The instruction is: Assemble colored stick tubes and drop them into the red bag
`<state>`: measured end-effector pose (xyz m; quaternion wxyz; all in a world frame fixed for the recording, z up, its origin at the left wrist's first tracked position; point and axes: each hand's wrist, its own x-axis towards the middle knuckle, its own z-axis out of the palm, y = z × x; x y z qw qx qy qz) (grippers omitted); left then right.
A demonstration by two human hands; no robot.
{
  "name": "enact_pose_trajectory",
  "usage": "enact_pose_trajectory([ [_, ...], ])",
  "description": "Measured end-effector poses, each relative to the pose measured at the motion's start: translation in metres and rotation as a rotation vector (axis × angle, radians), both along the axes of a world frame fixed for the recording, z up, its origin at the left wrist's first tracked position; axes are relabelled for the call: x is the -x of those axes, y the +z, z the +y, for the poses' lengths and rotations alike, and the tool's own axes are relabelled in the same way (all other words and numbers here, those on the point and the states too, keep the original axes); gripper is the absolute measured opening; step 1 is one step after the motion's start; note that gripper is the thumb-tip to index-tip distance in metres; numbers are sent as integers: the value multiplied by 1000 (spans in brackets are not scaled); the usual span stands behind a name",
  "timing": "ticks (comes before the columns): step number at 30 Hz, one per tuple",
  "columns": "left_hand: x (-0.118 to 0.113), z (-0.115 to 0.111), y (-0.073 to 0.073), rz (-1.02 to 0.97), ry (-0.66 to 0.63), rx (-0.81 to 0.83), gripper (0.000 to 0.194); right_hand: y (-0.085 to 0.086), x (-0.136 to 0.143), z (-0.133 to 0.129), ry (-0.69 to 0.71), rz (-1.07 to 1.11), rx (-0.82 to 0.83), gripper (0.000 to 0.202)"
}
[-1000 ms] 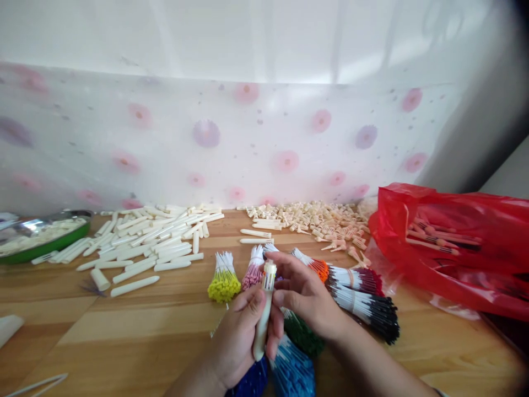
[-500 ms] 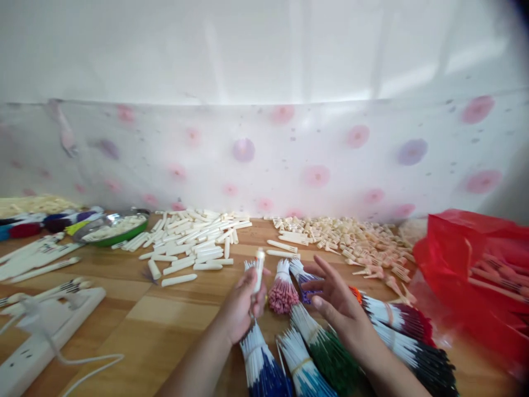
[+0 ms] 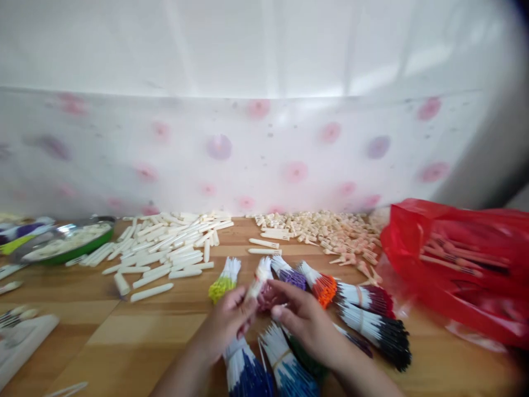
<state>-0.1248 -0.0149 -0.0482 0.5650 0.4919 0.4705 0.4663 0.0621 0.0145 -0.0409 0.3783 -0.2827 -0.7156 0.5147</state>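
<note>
My left hand [image 3: 231, 317] grips a small cream piece [image 3: 257, 282] between thumb and fingers, held upright over the bundles. Close beside it on the right is my right hand [image 3: 300, 314], its thumb and index finger apart; whether anything thin lies between them is too blurred to tell. Around the hands lie tied bundles of white sticks with coloured ends: yellow [image 3: 223, 284], orange [image 3: 322, 286], purple [image 3: 291, 274], black [image 3: 382, 333], dark blue [image 3: 248, 372] and light blue [image 3: 289, 364]. A pink bundle and a green one are partly hidden by my hands.
White tubes [image 3: 165, 248] are heaped at the back left, next to a green-rimmed dish [image 3: 82, 248]. Cream slotted pieces [image 3: 326, 231] form a pile at the back right. A red plastic bag [image 3: 454, 275] stands at the right. A white power strip [image 3: 31, 342] lies at the left edge.
The view has turned right. Both hands are closer together, my right hand having come in beside the cream piece. The yellow bundle now shows beyond my left hand.
</note>
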Motion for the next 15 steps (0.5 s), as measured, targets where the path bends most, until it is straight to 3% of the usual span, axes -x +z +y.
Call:
enact_pose_trajectory([
  [3, -20, -10, 3, 204, -193, -203, 25, 7, 11, -15, -41, 103, -29, 24],
  [6, -22, -10, 4, 348, -259, -266, 24, 20, -10, -17, -169, 201, 6, 25],
  [8, -14, -5, 4, 434, -205, -229, 28, 29, -50, -9, -355, 280, 78, 28],
  [10, -3, 2, 2, 466, -10, -216, 31, 37, -107, 4, -760, 266, 52, 32],
  [12, 8, 8, 0, 448, 153, -228, 35, 40, -169, 20, -924, 187, 62, 33],
  [15, 19, 13, -5, 386, 289, -257, 39, 42, -242, 48, -1086, -11, 71, 28],
])
